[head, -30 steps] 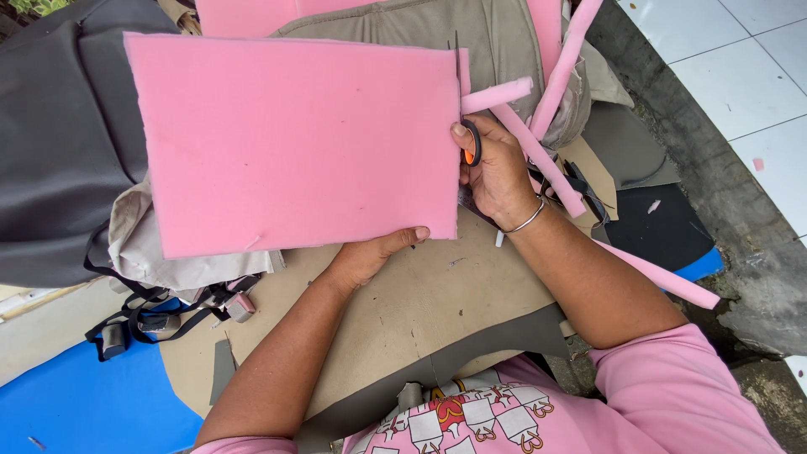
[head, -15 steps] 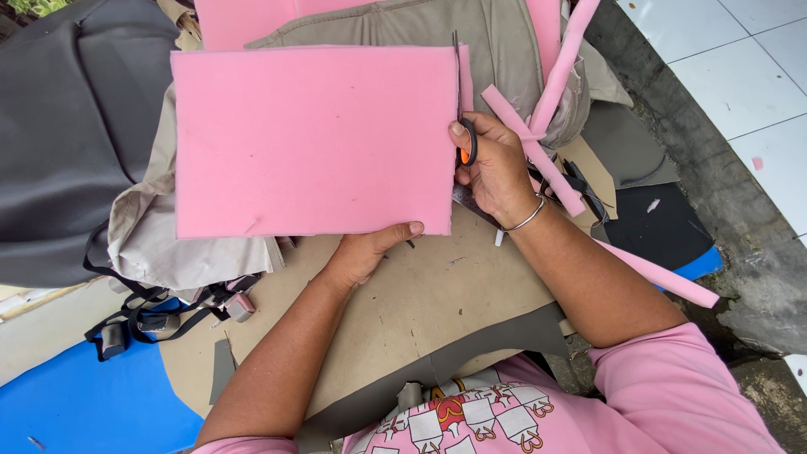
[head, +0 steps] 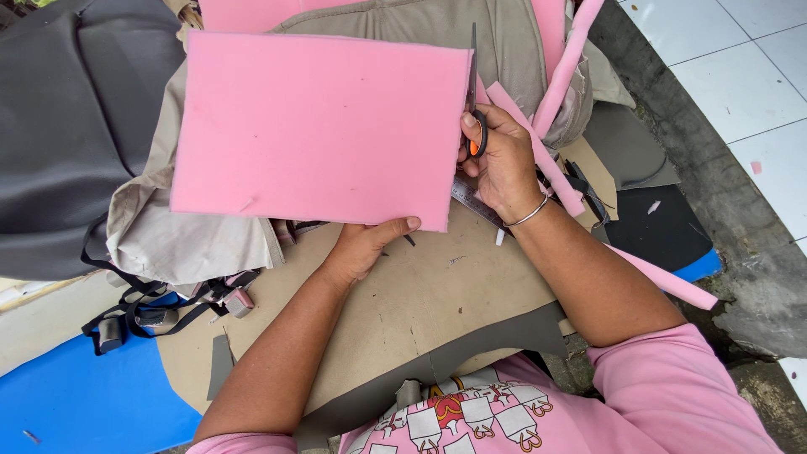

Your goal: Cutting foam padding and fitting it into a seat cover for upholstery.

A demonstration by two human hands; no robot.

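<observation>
Pink foam sheet (head: 319, 126) fills the upper centre of the frame, and the right hand (head: 503, 160), fingers closed through the orange-lined handles of the scissors (head: 474, 92), has the blades at the sheet's right edge near its top corner, so the cut looks nearly run out; trimmed pink foam strips (head: 555, 80) lie just right of it. Left hand (head: 363, 246) pinches the sheet's lower edge, thumb on top. Open room is on the tan fabric (head: 437, 294) at lower centre; grey seat cover (head: 67, 134) crowds the left.
</observation>
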